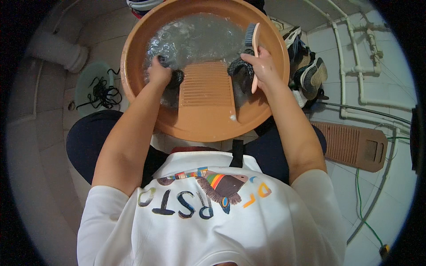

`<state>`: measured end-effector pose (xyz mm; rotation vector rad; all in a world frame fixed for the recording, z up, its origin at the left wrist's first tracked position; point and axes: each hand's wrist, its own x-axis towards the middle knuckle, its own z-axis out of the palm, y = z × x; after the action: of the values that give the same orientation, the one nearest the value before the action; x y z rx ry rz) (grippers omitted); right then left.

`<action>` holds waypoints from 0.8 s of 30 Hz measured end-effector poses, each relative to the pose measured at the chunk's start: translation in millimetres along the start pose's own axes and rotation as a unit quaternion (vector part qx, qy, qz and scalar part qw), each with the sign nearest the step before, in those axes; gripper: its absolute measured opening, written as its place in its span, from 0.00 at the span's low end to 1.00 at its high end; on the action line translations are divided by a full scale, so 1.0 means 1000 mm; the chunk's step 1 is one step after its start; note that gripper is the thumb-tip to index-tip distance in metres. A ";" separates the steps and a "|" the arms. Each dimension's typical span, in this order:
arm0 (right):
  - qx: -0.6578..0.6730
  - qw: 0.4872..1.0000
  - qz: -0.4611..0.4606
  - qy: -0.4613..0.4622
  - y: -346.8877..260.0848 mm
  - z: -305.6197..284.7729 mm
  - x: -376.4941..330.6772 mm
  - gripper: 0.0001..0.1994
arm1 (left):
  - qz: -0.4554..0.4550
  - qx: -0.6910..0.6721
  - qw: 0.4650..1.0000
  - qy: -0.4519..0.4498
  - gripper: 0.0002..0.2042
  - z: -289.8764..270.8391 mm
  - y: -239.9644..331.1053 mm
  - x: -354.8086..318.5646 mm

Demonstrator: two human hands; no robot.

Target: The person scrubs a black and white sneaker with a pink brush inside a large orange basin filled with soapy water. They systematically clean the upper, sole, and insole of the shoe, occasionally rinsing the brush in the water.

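Note:
A large orange-brown washtub (133,95) of cloudy, bubbly water stands in front of me, with a ribbed washboard (206,82) built into its near side. My left hand (158,73) is closed on a dark, wet shoe-like piece (176,79) left of the ribs, mostly under water. My right hand (265,71) grips a scrub brush (255,57), upright, its grey bristles at the top facing left. The same hand also pinches a dark grey mesh piece (239,65), seemingly part of a shoe, at the water's surface right of the ribs. The murky water hides its lower part.
Several shoes (310,77) are heaped right of the tub. A brown washboard (355,146) lies on the tiled floor at the right, near a green cord (360,204). White pipes (341,66) run along the right wall. Black shoelaces (104,93) lie in a pale green basin (84,82) at the left.

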<state>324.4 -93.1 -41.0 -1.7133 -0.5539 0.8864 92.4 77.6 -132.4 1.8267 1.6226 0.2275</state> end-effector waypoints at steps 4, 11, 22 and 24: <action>-0.219 0.973 -0.020 0.065 0.034 -0.008 0.018 0.28 | 0.104 0.208 0.960 -0.158 0.21 0.023 -0.012 0.002; -0.434 0.886 0.166 -0.008 0.075 -0.017 0.034 0.17 | 0.057 0.205 0.963 -0.166 0.19 0.002 0.011 0.004; 0.041 0.995 0.084 -0.023 -0.009 0.013 0.005 0.27 | -0.138 -0.638 0.677 -0.341 0.12 -0.039 0.075 -0.036; 0.032 0.996 0.065 -0.055 -0.032 0.025 -0.010 0.26 | -0.138 -0.647 0.682 -0.313 0.11 -0.037 0.080 -0.042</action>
<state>301.2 -75.4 -11.8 -1.6646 -0.4867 1.0845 128.7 51.8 -45.4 0.4175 0.7468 0.4071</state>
